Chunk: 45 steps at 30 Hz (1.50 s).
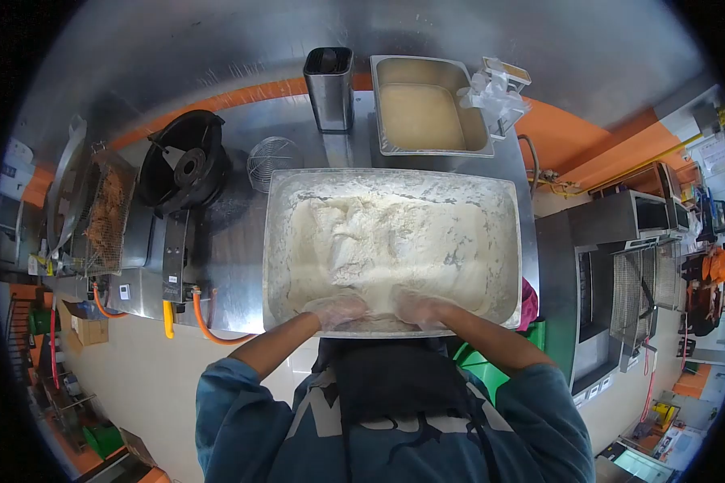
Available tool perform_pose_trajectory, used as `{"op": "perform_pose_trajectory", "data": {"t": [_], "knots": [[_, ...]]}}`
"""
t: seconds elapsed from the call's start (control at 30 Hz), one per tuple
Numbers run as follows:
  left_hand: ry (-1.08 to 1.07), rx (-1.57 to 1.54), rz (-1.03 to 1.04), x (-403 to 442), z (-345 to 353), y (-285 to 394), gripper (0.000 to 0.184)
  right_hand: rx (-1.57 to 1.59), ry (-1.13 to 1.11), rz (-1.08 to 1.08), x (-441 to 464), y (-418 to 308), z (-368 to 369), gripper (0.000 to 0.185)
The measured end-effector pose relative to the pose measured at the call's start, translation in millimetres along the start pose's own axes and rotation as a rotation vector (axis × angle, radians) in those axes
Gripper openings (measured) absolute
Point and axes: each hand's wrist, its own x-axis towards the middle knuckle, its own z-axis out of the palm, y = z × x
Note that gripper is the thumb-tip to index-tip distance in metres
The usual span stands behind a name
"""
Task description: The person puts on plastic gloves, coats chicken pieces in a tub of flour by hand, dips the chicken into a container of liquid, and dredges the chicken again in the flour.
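Observation:
A large rectangular metal tub (514, 258) holds pale flour (467, 221), with several flour-coated lumps (350, 245) heaped left of its middle. My left hand (338, 307), in a clear plastic glove, is down in the flour at the tub's near side. Beside it, a short gap to the right, my right hand (419, 307) wears the same kind of glove and also reaches into the flour. Fingers on both hands look stretched out and angled inward, partly covered by flour. Neither hand shows anything gripped.
Behind the tub stand a metal pan (479, 143) with tan contents, a tall metal holder (329, 88) and a glove box (503, 72). Left lie a round wire tool (272, 161), a black round burner-like unit (201, 193) and a wire basket (109, 205) of browned food. A green bin (483, 366) stands below.

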Motion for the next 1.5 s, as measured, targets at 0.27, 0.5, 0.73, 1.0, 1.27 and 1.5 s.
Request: {"op": "perform_pose_trajectory", "data": {"t": [0.27,0.5,0.73,1.0,1.27,1.5], "knots": [[0.493,0.079,0.417,13.7,-13.2,25.1,0.018,0.816,0.695,0.236,17.1,-49.8,-113.2,0.022],[0.745,-0.786,-0.533,-6.4,-63.1,-22.1,0.026,0.926,0.639,0.560,-61.7,13.8,-134.4,0.036],[0.762,-1.183,-0.416,61.8,-49.7,0.1,0.038,0.670,0.905,0.790,27.5,0.6,-129.4,0.043],[0.823,-0.005,0.177,28.5,-18.2,-28.4,0.040,1.328,0.752,0.565,0.8,13.6,-115.2,0.046],[0.582,-1.320,-0.361,62.9,-38.4,21.8,0.049,0.959,0.649,0.500,29.5,-6.7,-97.5,0.050],[0.460,-0.903,-0.652,26.7,-49.3,-45.2,0.059,1.414,0.230,0.711,-35.4,-34.1,-171.0,0.047]]}}
